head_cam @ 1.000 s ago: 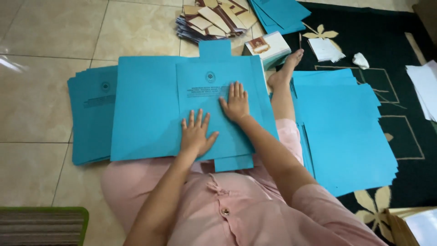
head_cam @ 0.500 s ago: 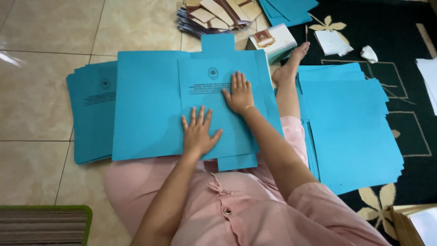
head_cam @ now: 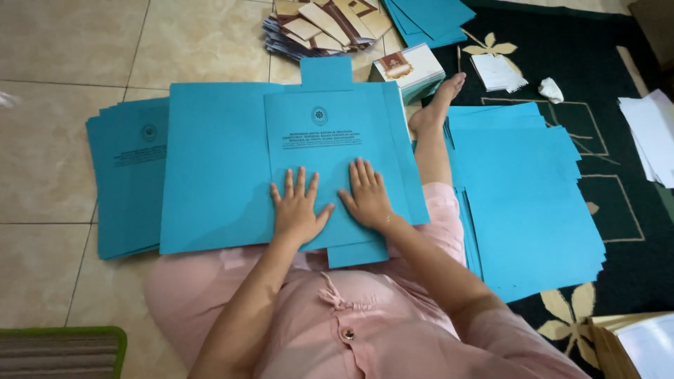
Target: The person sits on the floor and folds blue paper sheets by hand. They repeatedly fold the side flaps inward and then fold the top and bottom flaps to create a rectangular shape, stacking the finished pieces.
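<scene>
The dark carpet [head_cam: 632, 267] with pale leaf patterns covers the floor to the right of the blue folder [head_cam: 281, 161], and beige floor tiles [head_cam: 63, 70] lie to the left of the folder and beyond it. The folder itself is the large blue card sheet spread open over the person's lap, on the pink garment [head_cam: 365, 330]; its front flap, with a round emblem and dark printed lines, is folded over the middle.

To the right of the folder a wide stack of blue sheets [head_cam: 526, 203] lies on the carpet, and the person's bare leg and foot [head_cam: 435, 119] run between the two. To the left of the folder, partly under its edge, sits a second pile of printed blue folders [head_cam: 126, 182]. Beyond the folder are a fan of brown and cream cards [head_cam: 323, 24] and a small block of cards [head_cam: 408, 69] — just beside the foot.

Both hands lie flat on the folded flap, near its lower edge. The left hand [head_cam: 298, 210] has its fingers spread and presses down, gripping nothing. The right hand [head_cam: 368, 196] is just beside it — also open, palm down on the flap.
</scene>
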